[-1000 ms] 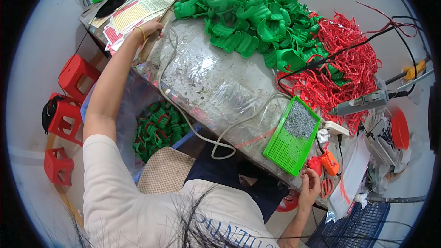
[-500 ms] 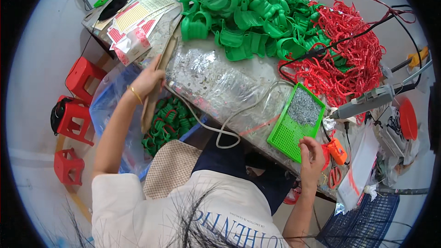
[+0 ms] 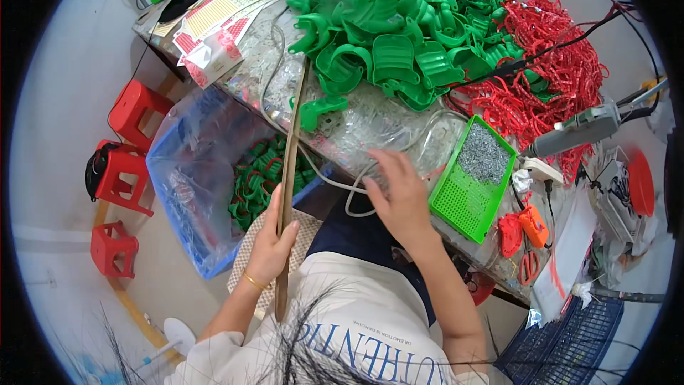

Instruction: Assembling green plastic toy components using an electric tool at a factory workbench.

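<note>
My left hand (image 3: 273, 246) is closed round a long, narrow wooden strip (image 3: 291, 153) near its lower end. The strip runs from in front of my shirt up over the table edge, and its far tip is beside a heap of curved green plastic pieces (image 3: 393, 60). One loose green piece (image 3: 322, 110) lies just right of the strip. My right hand (image 3: 400, 196) hangs at the table's front edge with its fingers apart and nothing visible in it. A pale cable (image 3: 354, 189) passes behind its fingertips.
A blue, plastic-lined bin (image 3: 187, 164) holding green and red pieces stands left of the table. Right of the heap are tangled red straps (image 3: 548, 78), a green tray (image 3: 467, 207) of small metal parts, and a grey tool (image 3: 581, 132). Red stools (image 3: 139, 110) stand left.
The wooden strip has swung right and toward me in my left hand. My right hand has moved left, away from the green tray. A loose green piece now shows beside the strip.
</note>
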`<move>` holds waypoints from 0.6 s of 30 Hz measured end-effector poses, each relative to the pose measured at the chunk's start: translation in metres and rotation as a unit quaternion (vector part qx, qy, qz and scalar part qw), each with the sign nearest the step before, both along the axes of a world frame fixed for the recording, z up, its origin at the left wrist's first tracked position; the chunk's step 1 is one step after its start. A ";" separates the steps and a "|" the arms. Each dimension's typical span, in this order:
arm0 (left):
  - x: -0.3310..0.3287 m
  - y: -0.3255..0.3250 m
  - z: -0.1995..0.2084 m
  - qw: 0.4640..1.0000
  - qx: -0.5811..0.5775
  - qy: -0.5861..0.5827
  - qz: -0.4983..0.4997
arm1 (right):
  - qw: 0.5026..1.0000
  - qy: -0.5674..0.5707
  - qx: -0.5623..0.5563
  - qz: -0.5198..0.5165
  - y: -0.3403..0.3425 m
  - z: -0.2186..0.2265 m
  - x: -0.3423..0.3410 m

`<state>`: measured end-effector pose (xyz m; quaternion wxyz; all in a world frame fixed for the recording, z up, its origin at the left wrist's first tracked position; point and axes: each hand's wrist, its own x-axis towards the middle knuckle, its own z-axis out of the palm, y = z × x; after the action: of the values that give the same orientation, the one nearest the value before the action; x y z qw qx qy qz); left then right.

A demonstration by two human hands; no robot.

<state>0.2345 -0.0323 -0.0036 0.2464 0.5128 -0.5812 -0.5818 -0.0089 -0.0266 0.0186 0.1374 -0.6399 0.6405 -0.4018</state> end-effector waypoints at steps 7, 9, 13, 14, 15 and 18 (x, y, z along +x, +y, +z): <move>0.012 0.030 -0.006 0.999 -0.032 0.001 0.018 | 0.974 0.156 -0.164 0.031 -0.089 -0.037 0.053; 0.016 0.030 -0.008 0.999 0.005 0.020 0.038 | 0.962 0.177 -0.208 0.003 -0.111 -0.048 0.055; 0.032 0.034 -0.004 0.997 -0.019 -0.009 0.073 | 0.964 0.214 -0.159 0.009 -0.112 -0.051 0.045; 0.039 0.033 -0.001 0.997 -0.018 -0.007 0.078 | 0.968 0.181 -0.169 0.031 -0.106 -0.049 0.042; 0.045 0.031 0.006 0.993 -0.049 -0.084 0.066 | 0.972 0.147 -0.177 0.050 -0.098 -0.046 0.037; 0.061 0.026 0.000 0.976 -0.140 -0.146 0.087 | 0.985 0.102 -0.134 -0.022 -0.069 -0.037 0.020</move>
<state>0.2957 -0.0059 -0.0038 0.2776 0.6013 -0.6397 -0.3901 0.0109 -0.0956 -0.0183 -0.0248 -0.6758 0.6055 -0.4196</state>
